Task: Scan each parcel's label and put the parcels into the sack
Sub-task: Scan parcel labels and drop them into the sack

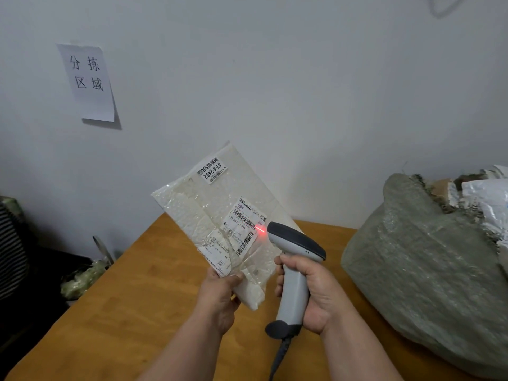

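Parcel [220, 224] and scanner [295, 273] meet above the middle of the desk [132, 298], and the aim between them is what the scan depends on. The left hand [220, 295] pinches the flat white bubble mailer at its near lower corner, thumb on the printed face, holding it raised and tilted so its long axis runs from that corner up and away toward the wall. The right hand [313, 292] is wrapped round the grey scanner's handle, fingers clenched on it; the dark head points left at the mailer, just beside its right edge. A red beam spot glows at the right end of the shipping label [242, 229], touching the upper barcode's edge rather than crossing it; a slight turn leftward would probably lay the line across the bars.

The label carries two barcodes and small print, mostly too fine to read. A smaller sticker [213, 170] near the parcel's far end reads "47-4-2402". On the wall a paper sign [88, 81] says "分拣区域".

The sack [423, 273], grey-green and bulging, sits at the desk's right edge with parcels showing in its open mouth, on the right hand's side, well apart from the held parcel.
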